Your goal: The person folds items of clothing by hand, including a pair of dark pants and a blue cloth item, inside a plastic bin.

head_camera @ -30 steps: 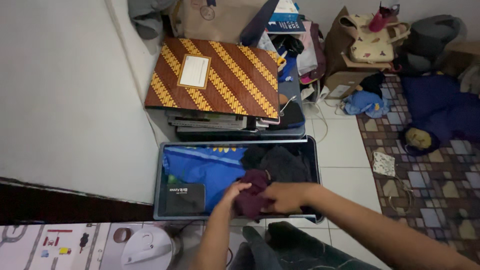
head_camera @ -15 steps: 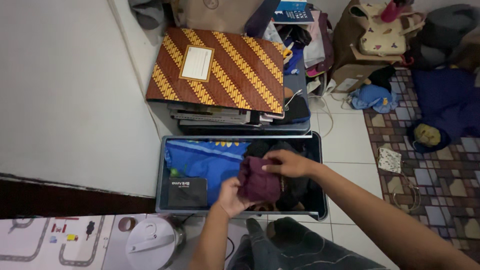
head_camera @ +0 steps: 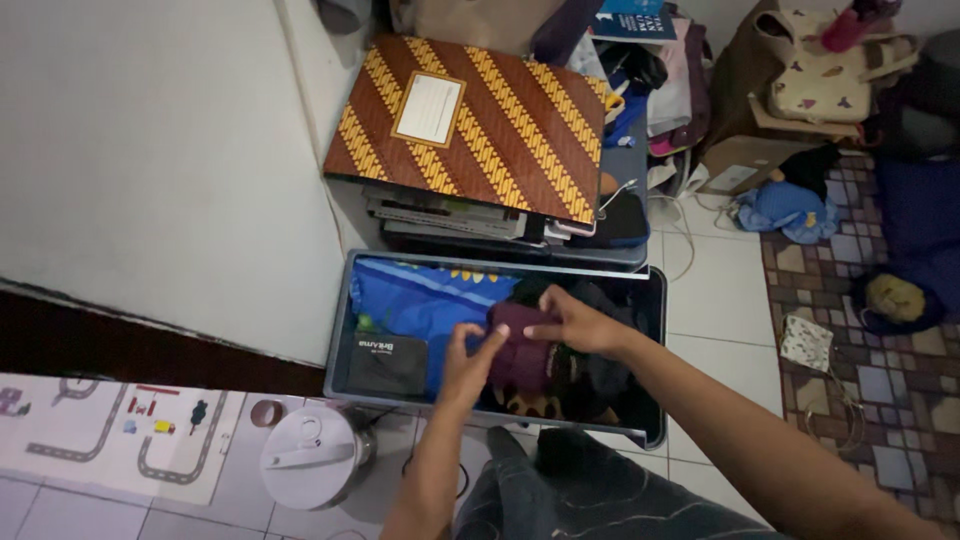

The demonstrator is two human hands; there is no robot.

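Drawer (head_camera: 341, 330), grey, open: blue cloth (head_camera: 420, 300) along its left and far side, dark clothes (head_camera: 600, 350) at its right.
Folder (head_camera: 500, 120), brown with yellow stripes, on a stack beyond the drawer's far edge.
Black box (head_camera: 388, 362), near-left corner.
Maroon garment (head_camera: 520, 355), folded, mid-drawer, gripped by left hand (head_camera: 468, 365) from the near side and right hand (head_camera: 580, 322) from above.

Maroon cloth (head_camera: 520, 352), blue sheet (head_camera: 420, 300) — brown folder (head_camera: 480, 125) with yellow diagonal stripes — black box (head_camera: 387, 362).
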